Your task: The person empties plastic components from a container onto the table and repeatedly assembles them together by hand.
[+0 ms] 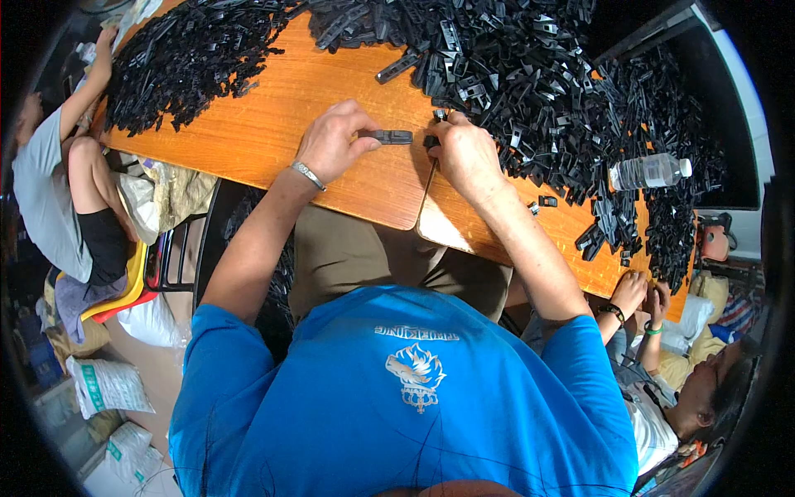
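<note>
Over the wooden table, my left hand (334,142) pinches one end of a slim black plastic piece (393,137), which points to the right. A silver bracelet rings that wrist. A short gap away, my right hand (468,155) has its fingers closed on a small black part (431,141), mostly hidden by the fingertips. Just beyond the right hand rises a big heap of black plastic parts (530,91), some with shiny metal bits. One longer black piece (397,66) lies at the heap's left edge.
A second pile of thin black pieces (195,62) covers the far left. A clear plastic bottle (650,172) lies on the right-hand parts. Co-workers sit at left and right; one's hands (639,296) are at the table's right edge. White sacks (108,387) lie on the floor.
</note>
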`<state>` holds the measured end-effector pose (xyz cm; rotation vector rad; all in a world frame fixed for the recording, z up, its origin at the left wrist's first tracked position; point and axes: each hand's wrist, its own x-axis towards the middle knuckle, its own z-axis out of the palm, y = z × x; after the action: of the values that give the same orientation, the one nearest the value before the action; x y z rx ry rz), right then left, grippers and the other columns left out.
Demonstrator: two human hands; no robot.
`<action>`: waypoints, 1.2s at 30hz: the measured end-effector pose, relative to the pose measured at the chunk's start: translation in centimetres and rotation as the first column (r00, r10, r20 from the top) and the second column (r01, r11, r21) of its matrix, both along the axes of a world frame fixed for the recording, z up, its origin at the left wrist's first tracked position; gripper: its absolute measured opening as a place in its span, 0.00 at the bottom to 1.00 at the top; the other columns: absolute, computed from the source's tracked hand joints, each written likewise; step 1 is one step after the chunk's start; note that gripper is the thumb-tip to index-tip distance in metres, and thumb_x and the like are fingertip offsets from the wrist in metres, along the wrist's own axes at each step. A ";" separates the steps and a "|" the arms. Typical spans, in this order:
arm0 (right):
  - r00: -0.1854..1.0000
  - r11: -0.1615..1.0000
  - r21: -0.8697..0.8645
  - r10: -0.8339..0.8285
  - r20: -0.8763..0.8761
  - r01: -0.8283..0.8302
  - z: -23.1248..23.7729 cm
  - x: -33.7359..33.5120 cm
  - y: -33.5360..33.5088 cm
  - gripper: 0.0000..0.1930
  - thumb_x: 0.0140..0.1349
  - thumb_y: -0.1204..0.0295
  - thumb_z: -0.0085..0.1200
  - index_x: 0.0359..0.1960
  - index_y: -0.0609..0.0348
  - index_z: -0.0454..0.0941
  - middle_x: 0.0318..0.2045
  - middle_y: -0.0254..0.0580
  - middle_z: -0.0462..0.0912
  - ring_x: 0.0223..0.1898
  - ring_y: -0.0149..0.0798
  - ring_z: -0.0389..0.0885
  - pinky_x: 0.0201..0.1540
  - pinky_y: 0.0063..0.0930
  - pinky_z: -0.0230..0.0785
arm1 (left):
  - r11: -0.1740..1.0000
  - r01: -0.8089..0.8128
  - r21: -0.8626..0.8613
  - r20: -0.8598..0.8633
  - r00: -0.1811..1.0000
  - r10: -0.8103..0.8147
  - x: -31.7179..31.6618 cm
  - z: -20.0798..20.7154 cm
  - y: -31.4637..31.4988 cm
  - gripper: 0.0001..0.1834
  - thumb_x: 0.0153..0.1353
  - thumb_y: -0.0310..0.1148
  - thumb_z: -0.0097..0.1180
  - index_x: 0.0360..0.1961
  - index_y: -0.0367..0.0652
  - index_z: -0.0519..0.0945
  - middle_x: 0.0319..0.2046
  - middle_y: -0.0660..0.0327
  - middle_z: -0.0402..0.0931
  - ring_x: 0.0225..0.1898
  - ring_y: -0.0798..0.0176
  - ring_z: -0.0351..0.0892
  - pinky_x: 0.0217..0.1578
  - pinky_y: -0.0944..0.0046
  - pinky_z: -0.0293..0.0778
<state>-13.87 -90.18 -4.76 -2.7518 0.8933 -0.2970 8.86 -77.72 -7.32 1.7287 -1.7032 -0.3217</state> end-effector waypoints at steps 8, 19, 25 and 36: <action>0.947 0.996 0.060 0.043 0.318 -0.066 -1.3 1.7 0.9 0.15 0.54 0.74 0.75 0.43 0.58 0.89 0.38 0.44 0.83 0.39 0.54 0.86 0.42 0.44 0.80 | 1.000 0.007 -0.012 -0.016 1.000 -0.007 -0.1 -0.2 -0.1 0.12 0.56 0.27 0.75 0.40 0.37 0.88 0.38 0.55 0.81 0.43 0.50 0.83 0.45 0.54 0.79; 0.888 0.954 0.000 0.280 0.365 -0.301 -3.3 6.6 0.9 0.09 0.55 0.69 0.73 0.31 0.58 0.85 0.35 0.46 0.83 0.35 0.56 0.87 0.37 0.49 0.79 | 1.000 -0.011 -0.029 -0.020 1.000 0.011 2.0 -0.9 1.5 0.09 0.55 0.25 0.73 0.36 0.37 0.85 0.32 0.54 0.76 0.32 0.52 0.78 0.35 0.54 0.75; 0.900 0.911 0.129 0.350 0.260 -0.391 -0.7 5.6 3.7 0.13 0.63 0.60 0.69 0.36 0.58 0.87 0.38 0.47 0.86 0.41 0.56 0.88 0.45 0.49 0.81 | 0.798 0.175 0.576 -0.142 0.983 -0.113 9.9 6.2 11.1 0.18 0.53 0.20 0.73 0.47 0.40 0.86 0.35 0.63 0.79 0.40 0.62 0.80 0.42 0.61 0.77; 0.993 0.978 -0.210 -0.039 -0.112 0.015 -1.2 1.6 -3.3 0.12 0.61 0.67 0.68 0.46 0.51 0.87 0.38 0.50 0.85 0.35 0.53 0.90 0.40 0.45 0.85 | 0.959 -0.222 -0.177 0.066 0.969 0.237 0.5 0.0 -9.1 0.23 0.60 0.29 0.73 0.57 0.38 0.84 0.50 0.49 0.82 0.52 0.47 0.83 0.56 0.52 0.79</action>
<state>-12.25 -93.43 -5.99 -2.9782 0.9810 -0.2513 9.37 -86.81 -7.35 1.8124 -1.5204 0.0031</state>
